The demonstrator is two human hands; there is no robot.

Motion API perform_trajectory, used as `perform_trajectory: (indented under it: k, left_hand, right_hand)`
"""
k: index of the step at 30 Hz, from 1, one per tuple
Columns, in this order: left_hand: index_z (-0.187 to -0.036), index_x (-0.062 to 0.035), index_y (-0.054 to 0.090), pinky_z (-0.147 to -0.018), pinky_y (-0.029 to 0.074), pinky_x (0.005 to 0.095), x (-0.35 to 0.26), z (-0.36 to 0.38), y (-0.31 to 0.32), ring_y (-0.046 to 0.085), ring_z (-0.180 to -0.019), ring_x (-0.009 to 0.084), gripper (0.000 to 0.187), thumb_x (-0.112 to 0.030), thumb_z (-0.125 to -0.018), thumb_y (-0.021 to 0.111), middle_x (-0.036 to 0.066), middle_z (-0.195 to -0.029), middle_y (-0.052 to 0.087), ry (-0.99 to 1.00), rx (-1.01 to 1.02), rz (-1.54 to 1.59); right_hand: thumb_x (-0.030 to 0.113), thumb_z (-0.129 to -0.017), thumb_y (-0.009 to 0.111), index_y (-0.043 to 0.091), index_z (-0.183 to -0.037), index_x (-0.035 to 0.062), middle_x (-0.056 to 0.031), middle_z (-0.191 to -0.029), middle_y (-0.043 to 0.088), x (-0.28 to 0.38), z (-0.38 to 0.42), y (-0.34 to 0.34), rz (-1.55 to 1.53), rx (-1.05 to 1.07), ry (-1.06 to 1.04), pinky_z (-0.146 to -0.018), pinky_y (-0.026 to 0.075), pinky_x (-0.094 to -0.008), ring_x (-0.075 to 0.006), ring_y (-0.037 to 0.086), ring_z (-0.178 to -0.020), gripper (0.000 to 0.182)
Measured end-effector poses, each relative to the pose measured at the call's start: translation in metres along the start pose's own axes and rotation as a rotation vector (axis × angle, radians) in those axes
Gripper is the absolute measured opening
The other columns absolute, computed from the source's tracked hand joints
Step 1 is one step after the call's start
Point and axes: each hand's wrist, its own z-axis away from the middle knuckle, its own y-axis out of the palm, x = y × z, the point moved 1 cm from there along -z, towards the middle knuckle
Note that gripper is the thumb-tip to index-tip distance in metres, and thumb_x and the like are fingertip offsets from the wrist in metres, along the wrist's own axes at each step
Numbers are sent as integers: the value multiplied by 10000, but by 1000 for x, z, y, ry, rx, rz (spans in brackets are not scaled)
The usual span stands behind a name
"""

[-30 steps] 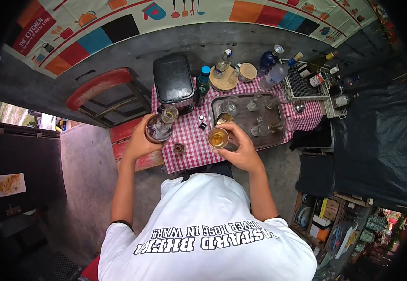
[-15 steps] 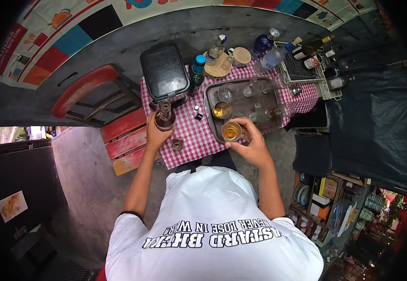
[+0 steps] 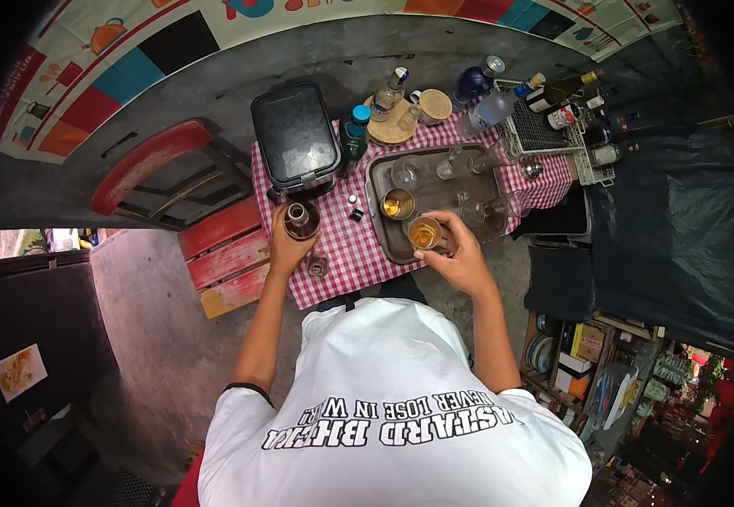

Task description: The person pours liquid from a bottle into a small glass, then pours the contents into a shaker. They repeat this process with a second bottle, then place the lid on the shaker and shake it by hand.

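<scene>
bottle (image 3: 301, 224) held in left hand (image 3: 287, 248) — one; cups (image 3: 425, 234) — two, one in right hand (image 3: 460, 258), one on tray (image 3: 393, 239).

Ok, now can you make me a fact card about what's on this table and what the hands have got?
Left grip: closed around a dark bottle
Right grip: holding a cup with amber liquid inside
Tray: second cup, also with amber liquid, and clear glasses
Near left grip: small square container
Far side: black lidded box beside a blue-capped bottle
Tablecloth: red-and-white checks
</scene>
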Motion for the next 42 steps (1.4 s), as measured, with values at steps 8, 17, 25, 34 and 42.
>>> perform_trajectory:
  k: [8, 17, 25, 34, 42]
  left_hand:
    - [-1446, -58, 351, -1016, 484, 428, 7, 17, 0, 607, -1197, 362, 973, -193, -659, 907, 208, -1319, 589, -166, 8, 18]
    - [-1390, -10, 432, -1058, 436, 428, 64, 83, -9, 536, -1261, 393, 703, -107, -773, 756, 240, -1346, 554, -322, 2, -203]
    - [-1239, 18, 576, -1035, 444, 442, 46, 178, 29, 540, -1195, 416, 482, -41, -772, 679, 227, -1275, 568, -492, -161, -321]
    - [-1441, -131, 467, -1120, 315, 584, -13, 189, 109, 287, -1449, 384, 693, -226, -807, 733, 196, -1569, 307, -748, 51, -446]
    - [-1552, -198, 325, -1161, 183, 632, -28, 190, 139, 96, -1514, 428, 816, -315, -845, 715, 174, -1669, 34, -863, 187, -441]
  right_hand:
    - [-6, -815, 764, 517, -1276, 28, -81, -1221, 614, -13, -14, -29, 1, 23, -53, -985, 514, -329, -165, 623, -1136, 524]
    - [15, -808, 779, 527, -1266, 31, -99, -1239, 618, -33, -48, -62, 53, 172, -34, -960, 538, -326, -192, 627, -1155, 523]
    - [-1, -828, 762, 534, -1278, 50, -92, -1203, 625, -65, -78, -78, 156, 315, 17, -924, 535, -292, -146, 628, -1080, 507]
    - [82, -812, 786, 540, -1270, 29, -115, -1197, 635, -97, -108, -90, 377, 422, -38, -886, 528, -324, -196, 647, -1025, 523]
    - [189, -774, 804, 560, -1263, 2, -208, -1219, 635, -112, -134, -90, 577, 581, -120, -972, 485, -402, -348, 622, -1142, 578]
